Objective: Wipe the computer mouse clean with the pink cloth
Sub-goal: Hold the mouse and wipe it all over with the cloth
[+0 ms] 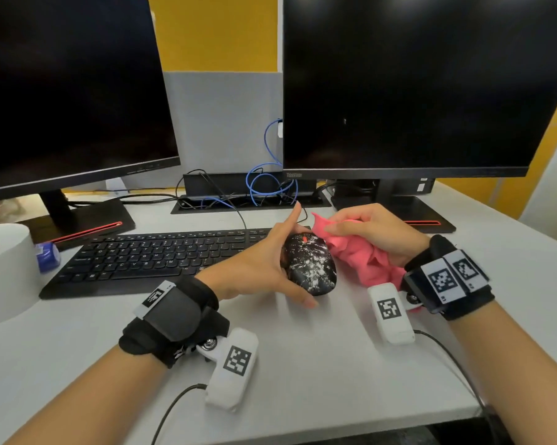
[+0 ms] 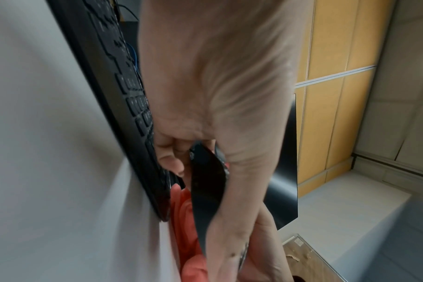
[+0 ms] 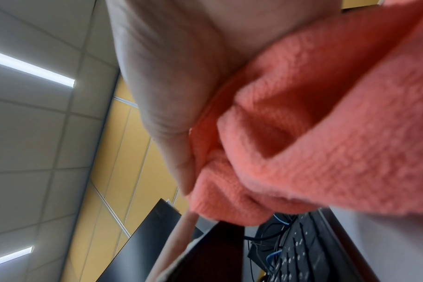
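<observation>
A black computer mouse (image 1: pixel 309 264) flecked with white specks, with a red scroll wheel, sits tilted just right of the keyboard. My left hand (image 1: pixel 270 261) grips it, thumb along its near side, fingers curled behind it, index finger pointing up. In the left wrist view the mouse (image 2: pixel 205 192) shows as a dark edge between thumb and fingers. My right hand (image 1: pixel 367 229) holds the bunched pink cloth (image 1: pixel 360 255) right beside the mouse, its front fold at the mouse's right side. The right wrist view is mostly filled by the cloth (image 3: pixel 314 133) under my palm.
A black keyboard (image 1: pixel 148 255) lies left of the mouse. Two dark monitors (image 1: pixel 409 81) stand behind on stands, with blue and black cables (image 1: pixel 264 184) between them. A white cylinder (image 1: pixel 4 271) and a blue-capped item (image 1: pixel 47 256) sit far left. The desk edge runs near.
</observation>
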Tool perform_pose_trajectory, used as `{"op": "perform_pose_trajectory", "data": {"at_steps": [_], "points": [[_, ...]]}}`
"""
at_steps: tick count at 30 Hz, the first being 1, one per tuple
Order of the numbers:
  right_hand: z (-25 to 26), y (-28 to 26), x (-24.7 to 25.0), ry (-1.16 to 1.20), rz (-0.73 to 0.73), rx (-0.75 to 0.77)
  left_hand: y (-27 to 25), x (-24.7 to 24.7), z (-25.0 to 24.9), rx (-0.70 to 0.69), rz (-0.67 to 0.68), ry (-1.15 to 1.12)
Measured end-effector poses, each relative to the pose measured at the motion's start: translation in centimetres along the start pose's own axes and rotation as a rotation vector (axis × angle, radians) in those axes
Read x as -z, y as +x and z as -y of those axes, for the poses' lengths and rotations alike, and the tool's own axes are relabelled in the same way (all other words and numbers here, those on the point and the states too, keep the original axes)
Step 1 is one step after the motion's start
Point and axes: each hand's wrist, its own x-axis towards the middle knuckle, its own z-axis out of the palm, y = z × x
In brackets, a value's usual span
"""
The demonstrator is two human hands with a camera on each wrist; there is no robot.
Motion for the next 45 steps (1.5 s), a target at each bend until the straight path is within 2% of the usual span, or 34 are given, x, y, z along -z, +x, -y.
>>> {"op": "perform_pose_trajectory", "data": {"at_steps": [3,7,11,16,21,25,30,35,40,45], "points": [[-0.5,0.3,0.1,0.033,-0.003,-0.018,0.0,-0.4,-0.1,-0.014,0.016,0.014],[-0.6,0.1,0.3,-0.037,0.050,-0.036,0.0,-0.4,0.0,-0.024,0.024,0.021],[-0.5,0.2,0.4,-0.042,0.009,-0.009,0.0,-0.5,0.0,-0.022,0.016,0.016],[-0.4,0.1,0.6,-0.120,0.053,-0.038,-0.1,-0.4,-0.2,-0.019,0.013,0.015],[-0.3,0.2,0.8,-0.109,-0.022,-0.005,-0.2,-0.5,-0.3,-0.027,0.031,-0.011],[-0.3,0.0,0.5,-0.150,0.074,-0.056,-0.1,-0.6,-0.3,-0.034,0.049,-0.034],[0.0,0.0,1.3,-0.140,0.013,-0.007,-0.3,-0.6,-0.5,-0.041,0.069,-0.019],[0.1,-0.6,0.7,-0.152,0.144,-0.047,-0.4,-0.6,-0.7,-0.043,0.086,-0.028],[0.2,-0.3,1.2,-0.153,0.050,0.029,-0.4,-0.6,-0.8,-0.047,0.094,-0.018],[0.0,-0.7,0.8,-0.134,0.183,-0.049,-0.5,-0.6,-0.7,-0.043,0.107,-0.020]]}}
